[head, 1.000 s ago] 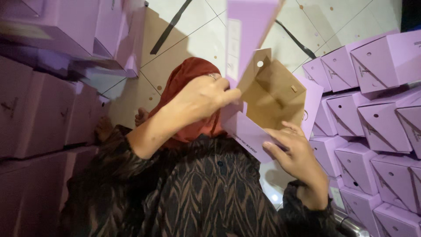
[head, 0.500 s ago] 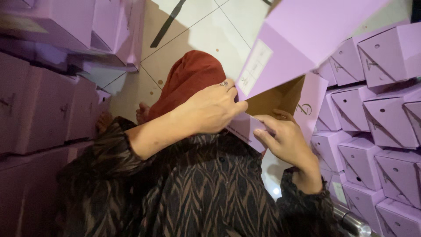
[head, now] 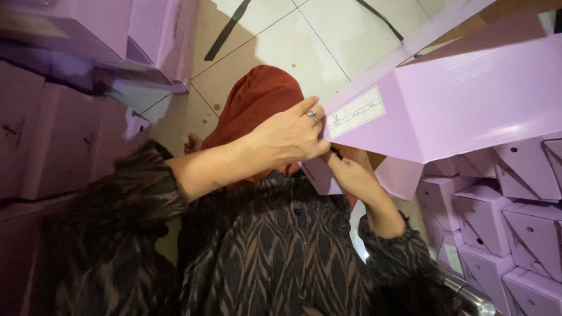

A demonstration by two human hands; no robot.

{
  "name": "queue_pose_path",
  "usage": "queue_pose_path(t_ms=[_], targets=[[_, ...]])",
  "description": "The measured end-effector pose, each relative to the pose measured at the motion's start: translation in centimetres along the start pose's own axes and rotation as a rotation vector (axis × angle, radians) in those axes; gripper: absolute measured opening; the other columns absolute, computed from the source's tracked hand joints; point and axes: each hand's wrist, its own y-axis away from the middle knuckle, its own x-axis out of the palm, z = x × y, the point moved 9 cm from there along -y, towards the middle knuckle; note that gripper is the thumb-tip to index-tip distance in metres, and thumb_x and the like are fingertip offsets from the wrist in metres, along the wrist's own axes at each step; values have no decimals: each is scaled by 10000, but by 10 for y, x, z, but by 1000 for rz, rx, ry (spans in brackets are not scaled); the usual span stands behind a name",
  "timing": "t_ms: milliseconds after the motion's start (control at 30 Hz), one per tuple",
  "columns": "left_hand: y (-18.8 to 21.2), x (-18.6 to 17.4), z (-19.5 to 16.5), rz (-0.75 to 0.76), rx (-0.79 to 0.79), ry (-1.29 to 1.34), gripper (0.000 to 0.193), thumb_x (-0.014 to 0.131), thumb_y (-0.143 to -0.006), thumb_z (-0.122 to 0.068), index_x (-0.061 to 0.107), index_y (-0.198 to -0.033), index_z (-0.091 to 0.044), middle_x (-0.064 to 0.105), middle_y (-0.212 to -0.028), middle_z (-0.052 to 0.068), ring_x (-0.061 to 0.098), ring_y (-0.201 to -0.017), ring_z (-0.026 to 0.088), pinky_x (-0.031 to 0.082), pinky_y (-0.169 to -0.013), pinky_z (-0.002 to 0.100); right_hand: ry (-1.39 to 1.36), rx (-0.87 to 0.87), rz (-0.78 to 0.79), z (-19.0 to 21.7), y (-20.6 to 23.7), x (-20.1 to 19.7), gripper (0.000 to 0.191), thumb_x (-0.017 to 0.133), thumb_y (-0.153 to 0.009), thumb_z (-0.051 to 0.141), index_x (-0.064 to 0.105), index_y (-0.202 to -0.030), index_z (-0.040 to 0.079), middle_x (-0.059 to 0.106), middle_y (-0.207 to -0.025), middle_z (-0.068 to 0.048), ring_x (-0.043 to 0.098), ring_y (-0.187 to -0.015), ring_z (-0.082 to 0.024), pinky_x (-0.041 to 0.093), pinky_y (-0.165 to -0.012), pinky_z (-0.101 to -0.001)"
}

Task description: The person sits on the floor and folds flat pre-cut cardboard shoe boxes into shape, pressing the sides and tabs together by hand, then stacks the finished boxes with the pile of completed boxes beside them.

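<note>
Both hands clamped on lilac box (head: 456, 99) | left hand (head: 290, 137) on its labelled end | right hand (head: 351, 169) beneath | folded boxes (head: 503, 228) stacked below it, contents unseen

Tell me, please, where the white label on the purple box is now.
In the head view, the white label sits on the near left end of the purple box, right of centre, beside the left hand with its ring.

Both hands grip a lilac box (head: 468, 99): left hand (head: 290, 137) on its labelled corner, right hand (head: 351, 169) beneath; more boxes (head: 503, 222) stacked beside.
</note>
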Motion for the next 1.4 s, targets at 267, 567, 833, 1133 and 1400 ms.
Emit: queue_pose_path(t_ms=[267, 567, 833, 1133, 1400], targets=[[23, 8, 10, -226, -57, 26, 279, 571, -963, -158, 632, -1233, -125, 681, -1008, 221, 721, -832, 282, 523, -1011, 538, -334, 283, -219, -71, -2, 5, 333, 600, -994, 50, 591, -1321, -13, 656, -1271, -98, 610, -1131, -154, 518, -934, -288], [40, -11, 1, -154, -439, 230, 317, 603, -896, -113, 661, -1207, -90, 644, -1224, 310, 673, -698, 272, 554, -962, 488, -455, 212, -301, -57, -21, 1, 298, 659, -1007, 62, 649, -1288, -36, 688, -1220, -117, 629, -1098, -141, 519, -939, -269], [77, 28, 19, -282, -915, 785, 531, 658, -947, -292, 566, -1286, 107, 630, -1164, 300, 648, -1005, 489, 538, -852, 491, 257, 274, -183, -45, -12, 14, 360, 650, -1029, 181, 611, -1366, 58, 613, -1303, -95, 577, -1178, -190, 474, -965, -325], [75, 49, 15, -196, -942, 721, 623, 681, -873, -372, 576, -1211, 141, 620, -1100, 302, 655, -955, 465, 548, -831, 487, -16, 74, 139, -54, -34, 36, 494, 663, -856, 110, 619, -1348, 107, 659, -1217, -122, 624, -1058, -285, 511, -893, -394], [83, 59, 39, -161, -1183, 825, 511, 858, -748, -373, 653, -926, 60, 710, -834, 193, 723, -790, 346, 569, -721, 426, 613, -81, 286, -27, -48, 43, 300, 701, -862, 83, 658, -1158, 71, 679, -1071, -103, 635, -1017, -250, 512, -881, -342]])
